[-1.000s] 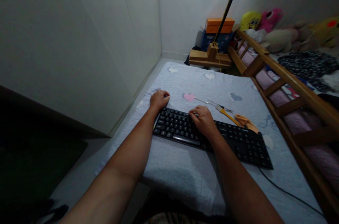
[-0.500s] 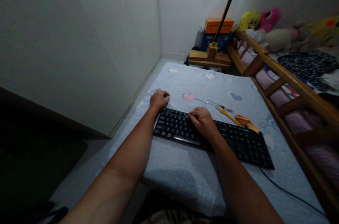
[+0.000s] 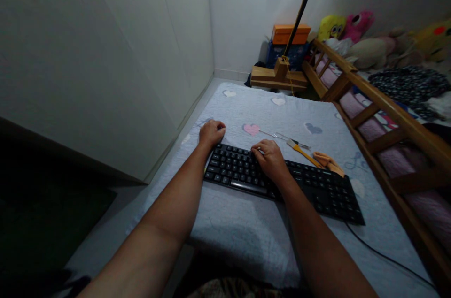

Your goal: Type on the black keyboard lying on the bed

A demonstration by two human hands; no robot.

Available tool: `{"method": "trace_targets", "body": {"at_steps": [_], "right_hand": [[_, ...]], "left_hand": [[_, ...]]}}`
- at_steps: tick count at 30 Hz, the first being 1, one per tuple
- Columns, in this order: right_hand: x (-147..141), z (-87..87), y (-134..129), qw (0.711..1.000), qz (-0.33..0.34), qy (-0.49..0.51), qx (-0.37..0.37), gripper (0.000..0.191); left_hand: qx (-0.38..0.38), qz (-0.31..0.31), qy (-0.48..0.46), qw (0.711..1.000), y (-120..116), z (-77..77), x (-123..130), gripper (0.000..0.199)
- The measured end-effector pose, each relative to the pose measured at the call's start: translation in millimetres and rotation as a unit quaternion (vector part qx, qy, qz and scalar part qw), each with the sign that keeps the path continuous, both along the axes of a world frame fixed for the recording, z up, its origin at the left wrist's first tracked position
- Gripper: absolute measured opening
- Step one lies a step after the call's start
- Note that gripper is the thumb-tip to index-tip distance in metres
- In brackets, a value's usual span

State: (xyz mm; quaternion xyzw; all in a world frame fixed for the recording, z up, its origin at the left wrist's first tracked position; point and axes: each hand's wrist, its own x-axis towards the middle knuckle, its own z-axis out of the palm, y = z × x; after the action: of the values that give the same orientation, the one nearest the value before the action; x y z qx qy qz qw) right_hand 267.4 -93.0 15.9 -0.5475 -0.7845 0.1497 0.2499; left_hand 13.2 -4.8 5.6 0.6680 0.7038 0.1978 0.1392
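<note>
A black keyboard [image 3: 239, 166] lies slanted across the heart-patterned cloth [image 3: 243, 237]. At its far left corner rests my left hand [image 3: 212, 132], its fingers loosely curled and nothing visible in them. My right hand [image 3: 270, 159] is over the upper middle keys, thumb and fingers pinched together. Something small and pale shows at those fingertips, too small to name. Beyond the keyboard lie a brush [image 3: 305, 153] with a yellow handle, a folded orange cloth [image 3: 328, 163] and thin metal tools [image 3: 283, 137], one with a dark part.
A cable [image 3: 384, 256] runs from the keyboard toward the lower right. Along the right side stands a wooden bed rail [image 3: 380, 91], with plush toys [image 3: 357, 26] behind it. Pale panels [image 3: 141, 54] rise on the left. A wooden stand [image 3: 278, 75] and boxes [image 3: 291, 34] are at the back.
My right hand has shifted very slightly over the keys, its fingertips still pinched. My left hand and the keyboard look the same.
</note>
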Motion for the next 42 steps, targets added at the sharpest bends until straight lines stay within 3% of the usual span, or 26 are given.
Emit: {"method": "trace_targets", "body": {"at_steps": [15,42], "right_hand": [[-10.7,-3.3,9.0,1.0,0.013,0.022,-0.013,0.021],[-16.7,4.3,-3.8,0.999,0.046,0.005,-0.002,0.023]], "left_hand": [[-0.003,0.01,-0.005,1.0,-2.6,3.3,2.4,0.027],[-0.004,0.013,0.0,1.0,-2.7,3.4,3.4,0.028]]}}
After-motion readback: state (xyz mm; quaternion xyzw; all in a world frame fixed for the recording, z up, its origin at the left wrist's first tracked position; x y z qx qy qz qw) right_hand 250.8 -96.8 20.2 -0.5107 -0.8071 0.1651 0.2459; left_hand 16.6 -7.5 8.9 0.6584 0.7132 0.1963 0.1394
